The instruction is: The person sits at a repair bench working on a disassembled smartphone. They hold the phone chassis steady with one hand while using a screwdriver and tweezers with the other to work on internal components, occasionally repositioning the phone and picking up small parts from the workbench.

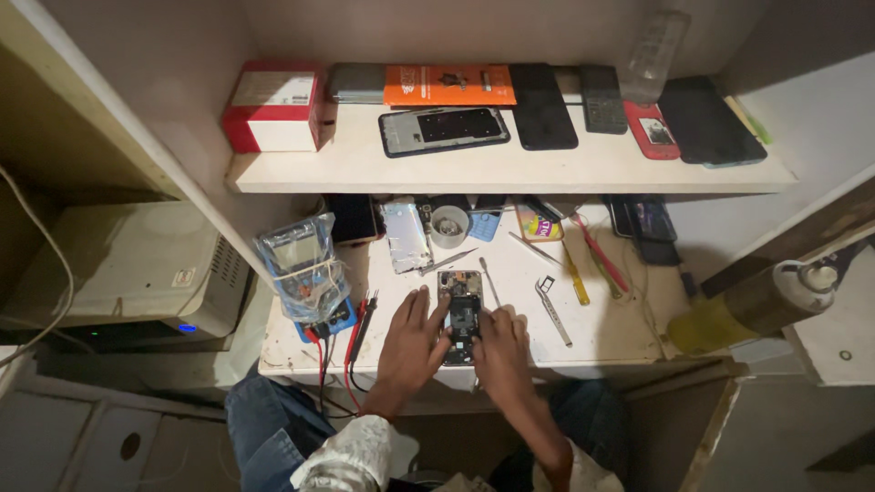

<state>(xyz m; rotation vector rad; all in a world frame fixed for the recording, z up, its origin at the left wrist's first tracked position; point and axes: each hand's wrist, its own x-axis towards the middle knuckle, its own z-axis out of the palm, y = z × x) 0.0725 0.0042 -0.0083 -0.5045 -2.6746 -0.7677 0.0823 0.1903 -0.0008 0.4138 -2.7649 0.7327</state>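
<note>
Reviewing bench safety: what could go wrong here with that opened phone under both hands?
1. The opened phone lies near the worktop's front edge; a slip of the left hand or right hand could push it off.
2. The loose metal tweezers and pry tool beside it might touch exposed parts.

White bench (602, 337) carries opened phone (461, 314), tweezers (553, 312), screwdrivers (576, 278).

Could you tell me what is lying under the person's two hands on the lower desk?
An opened phone with its back off lies under the left hand and right hand. Its upper half shows; the hands cover its lower edge.
</note>
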